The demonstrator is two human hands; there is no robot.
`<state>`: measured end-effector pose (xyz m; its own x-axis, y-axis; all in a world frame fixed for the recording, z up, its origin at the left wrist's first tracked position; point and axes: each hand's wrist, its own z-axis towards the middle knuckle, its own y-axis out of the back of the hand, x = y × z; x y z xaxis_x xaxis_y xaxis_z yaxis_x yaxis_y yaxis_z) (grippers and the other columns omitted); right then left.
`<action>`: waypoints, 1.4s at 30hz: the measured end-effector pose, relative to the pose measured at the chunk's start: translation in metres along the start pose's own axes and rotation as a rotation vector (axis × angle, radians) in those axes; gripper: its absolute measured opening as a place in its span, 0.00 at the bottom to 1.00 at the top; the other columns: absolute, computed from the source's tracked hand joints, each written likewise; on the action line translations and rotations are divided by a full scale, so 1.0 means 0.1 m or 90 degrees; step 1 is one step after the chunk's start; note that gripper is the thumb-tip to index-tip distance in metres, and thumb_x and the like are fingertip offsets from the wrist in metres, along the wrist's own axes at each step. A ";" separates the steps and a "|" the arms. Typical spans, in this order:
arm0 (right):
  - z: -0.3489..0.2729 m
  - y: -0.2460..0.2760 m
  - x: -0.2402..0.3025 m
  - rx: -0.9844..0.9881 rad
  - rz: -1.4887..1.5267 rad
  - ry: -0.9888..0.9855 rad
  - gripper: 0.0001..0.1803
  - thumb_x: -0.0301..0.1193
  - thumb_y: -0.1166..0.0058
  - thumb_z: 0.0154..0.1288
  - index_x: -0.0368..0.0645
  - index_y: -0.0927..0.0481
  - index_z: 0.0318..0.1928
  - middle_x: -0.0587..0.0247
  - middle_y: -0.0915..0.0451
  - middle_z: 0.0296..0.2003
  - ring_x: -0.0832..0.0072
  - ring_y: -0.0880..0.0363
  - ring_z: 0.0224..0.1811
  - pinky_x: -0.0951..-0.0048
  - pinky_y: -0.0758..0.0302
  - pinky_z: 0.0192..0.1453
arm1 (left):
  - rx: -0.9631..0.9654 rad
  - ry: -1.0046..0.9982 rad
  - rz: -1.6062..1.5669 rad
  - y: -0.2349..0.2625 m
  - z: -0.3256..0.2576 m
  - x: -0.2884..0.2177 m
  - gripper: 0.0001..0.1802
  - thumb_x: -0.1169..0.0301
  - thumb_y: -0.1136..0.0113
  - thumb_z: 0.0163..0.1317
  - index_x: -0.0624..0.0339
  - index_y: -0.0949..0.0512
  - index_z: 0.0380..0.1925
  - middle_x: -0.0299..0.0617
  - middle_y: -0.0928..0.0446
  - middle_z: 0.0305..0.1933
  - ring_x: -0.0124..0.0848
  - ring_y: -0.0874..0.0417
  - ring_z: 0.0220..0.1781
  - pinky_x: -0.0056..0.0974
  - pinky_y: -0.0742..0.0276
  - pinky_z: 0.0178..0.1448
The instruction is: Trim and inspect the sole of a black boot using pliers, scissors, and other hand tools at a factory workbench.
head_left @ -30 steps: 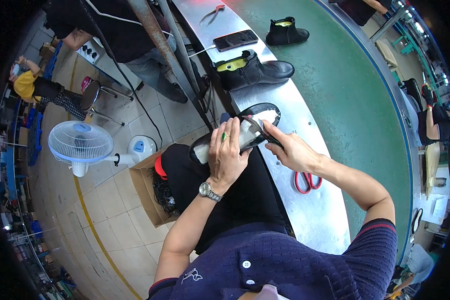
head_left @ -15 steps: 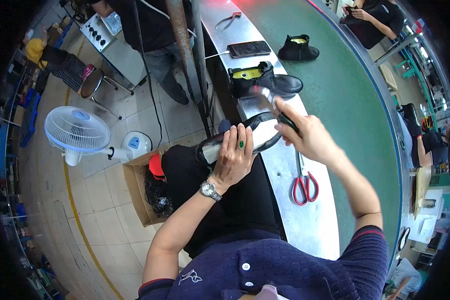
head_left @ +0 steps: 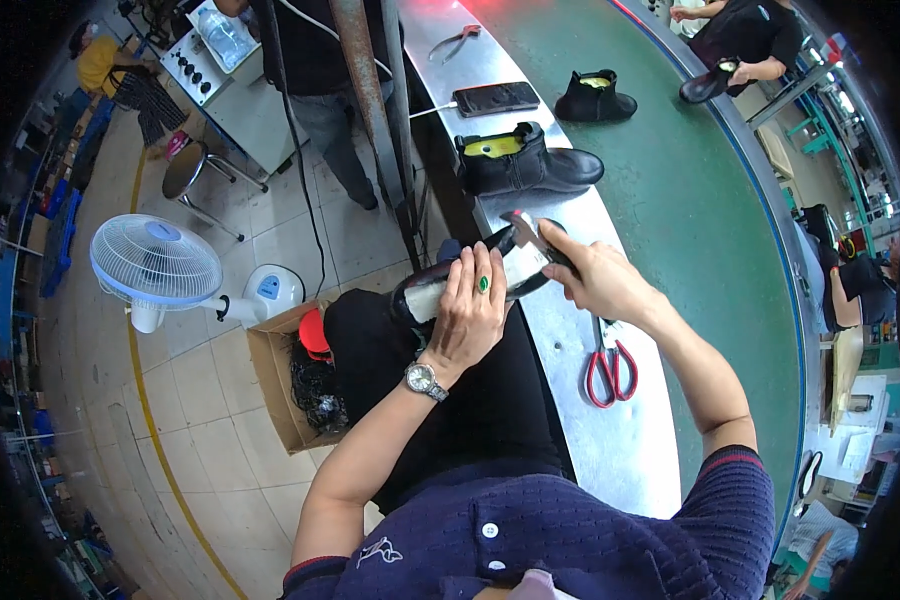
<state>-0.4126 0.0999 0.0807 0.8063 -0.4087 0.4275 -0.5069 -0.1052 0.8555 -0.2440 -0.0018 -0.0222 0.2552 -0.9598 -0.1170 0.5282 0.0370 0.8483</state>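
A: What am I looking at on the head view?

B: I see a black shoe (head_left: pixel 440 285) lying sole-up across the lap, toe end over the near edge of the steel worktop (head_left: pixel 610 440). Pale sole face, black upper around it.

A: Hands?

B: Left hand (head_left: pixel 467 318) is flat on the sole, fingers spread, pressing it down, green ring showing. Right hand (head_left: pixel 595 282) is closed around a metal tool (head_left: pixel 523 228) whose head sits at the shoe's toe end.

A: Room around it?

B: Largest first: green belt (head_left: pixel 700 220) runs along the worktop's far edge, one black ankle boot (head_left: pixel 594 98) on it. On the steel strip, a second black boot (head_left: pixel 522 162) stands just beyond the tool, a phone (head_left: pixel 495 98) farther up. Red-handled scissors (head_left: pixel 608 368) lie near the right forearm. Bare steel from there toward the near corner. Left of the lap, a cardboard box (head_left: pixel 288 390) and a fan (head_left: pixel 156 268) stand on the floor.
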 end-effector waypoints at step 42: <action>-0.10 -0.21 0.29 -0.027 -0.095 -0.011 0.36 0.32 0.51 0.68 0.51 0.50 0.72 0.48 0.23 0.18 0.48 0.22 0.21 0.51 0.28 0.26 | 0.095 0.122 -0.144 0.30 -0.04 0.15 0.40 0.74 0.29 0.43 0.77 0.35 0.57 0.57 0.31 0.54 0.50 0.31 0.59 0.47 0.36 0.67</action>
<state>-0.3756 0.0997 0.0776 0.8664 -0.4069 0.2894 -0.3679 -0.1285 0.9209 -0.2209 -0.0136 -0.0005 0.2999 -0.8691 -0.3933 0.4676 -0.2254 0.8547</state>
